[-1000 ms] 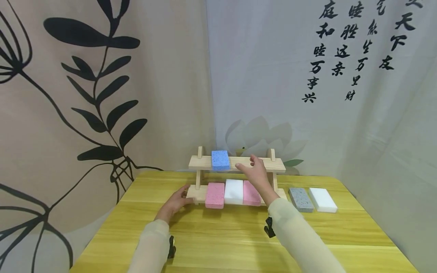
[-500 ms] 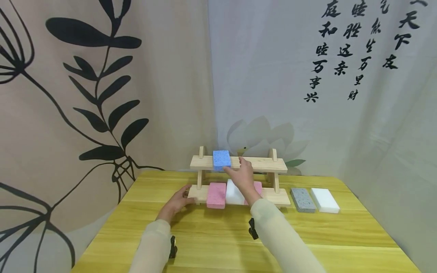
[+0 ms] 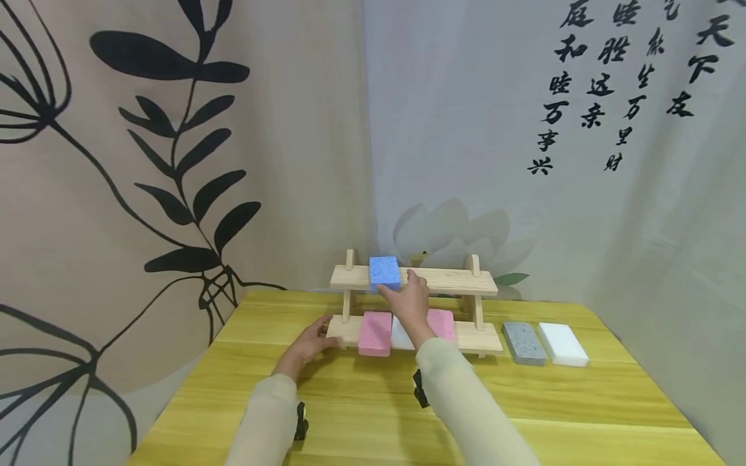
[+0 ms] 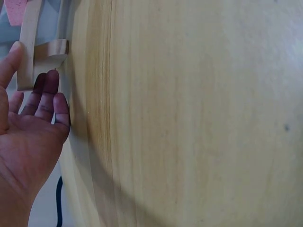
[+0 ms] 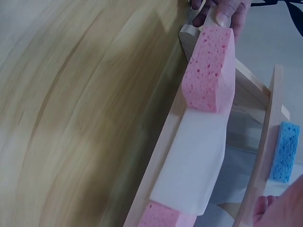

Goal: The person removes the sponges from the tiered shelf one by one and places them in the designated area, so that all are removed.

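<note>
A two-tier wooden rack [image 3: 454,279] stands toward the back of the table. My left hand [image 3: 309,343] holds the left end of its lower board, thumb on one side and fingers on the other in the left wrist view. A blue sponge [image 3: 383,268] lies near the left of the upper board. Beside its lower right corner is my right hand [image 3: 410,304], thumb and fingers spread apart, with nothing between them. The lower board carries a pink sponge [image 3: 375,333], a white sponge [image 3: 400,336] partly hidden by the right hand, and another pink sponge [image 3: 441,323].
On the table [image 3: 350,401], right of the rack, a grey sponge [image 3: 524,343] and a white sponge block [image 3: 563,344] lie side by side. A printed curtain [image 3: 303,162] hangs directly behind the table.
My right hand has moved left along the upper board, from right of the blue sponge to its lower right corner. The left hand stays at the rack's end; the sponges keep their places.
</note>
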The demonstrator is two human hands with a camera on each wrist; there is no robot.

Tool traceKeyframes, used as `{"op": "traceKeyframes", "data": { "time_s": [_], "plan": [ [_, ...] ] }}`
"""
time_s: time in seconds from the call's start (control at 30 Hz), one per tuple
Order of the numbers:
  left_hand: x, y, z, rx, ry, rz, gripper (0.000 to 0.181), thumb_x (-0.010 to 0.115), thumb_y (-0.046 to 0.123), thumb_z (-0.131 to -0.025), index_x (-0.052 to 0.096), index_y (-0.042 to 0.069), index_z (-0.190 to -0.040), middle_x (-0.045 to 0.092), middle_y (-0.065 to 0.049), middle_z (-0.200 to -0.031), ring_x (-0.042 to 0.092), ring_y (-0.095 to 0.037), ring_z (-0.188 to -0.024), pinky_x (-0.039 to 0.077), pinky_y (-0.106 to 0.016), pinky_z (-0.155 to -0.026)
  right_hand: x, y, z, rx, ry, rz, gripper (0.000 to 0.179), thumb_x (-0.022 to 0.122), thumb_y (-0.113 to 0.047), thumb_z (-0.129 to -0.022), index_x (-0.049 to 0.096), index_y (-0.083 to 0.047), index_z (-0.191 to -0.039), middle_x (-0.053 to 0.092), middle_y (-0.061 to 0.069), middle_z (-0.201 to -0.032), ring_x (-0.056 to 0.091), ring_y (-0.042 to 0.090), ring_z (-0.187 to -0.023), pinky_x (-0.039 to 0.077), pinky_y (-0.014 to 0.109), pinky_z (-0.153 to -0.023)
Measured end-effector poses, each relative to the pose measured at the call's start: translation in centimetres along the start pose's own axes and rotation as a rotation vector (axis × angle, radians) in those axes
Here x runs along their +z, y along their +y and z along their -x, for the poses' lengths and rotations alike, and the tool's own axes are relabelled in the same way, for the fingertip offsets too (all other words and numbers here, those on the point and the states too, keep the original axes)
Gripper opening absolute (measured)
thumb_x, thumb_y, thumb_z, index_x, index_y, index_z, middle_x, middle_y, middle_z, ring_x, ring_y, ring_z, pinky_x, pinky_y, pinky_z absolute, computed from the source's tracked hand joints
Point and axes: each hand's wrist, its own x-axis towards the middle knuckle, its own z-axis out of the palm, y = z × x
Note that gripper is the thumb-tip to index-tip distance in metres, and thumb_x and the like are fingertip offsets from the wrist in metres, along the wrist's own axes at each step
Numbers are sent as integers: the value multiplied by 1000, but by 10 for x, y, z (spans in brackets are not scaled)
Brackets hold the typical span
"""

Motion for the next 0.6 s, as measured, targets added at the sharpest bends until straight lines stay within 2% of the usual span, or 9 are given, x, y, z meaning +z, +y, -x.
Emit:
{"op": "traceKeyframes", "data": {
  "time_s": [0.33, 0.6],
  "plan": [
    [0, 1, 1, -3, 12, 1, 77, 72, 16, -91, 30, 5, -155, 48, -27, -136, 56, -35, -112, 46, -52, -95, 14, -1, -3, 32, 21, 13, 94, 78, -50, -81, 38, 0, -149, 44, 25, -139, 44, 38, -126, 41, 50, -103],
    [0, 0, 2, 12, 19, 0, 75, 73, 15, -90, 34, 6, -154, 51, -25, -132, 57, -33, -109, 46, -52, -94, 20, -4, -3, 37, 63, -2, 95, 82, -46, -78, 39, 3, -147, 44, 26, -137, 43, 38, -123, 41, 51, -101]
  ]
}}
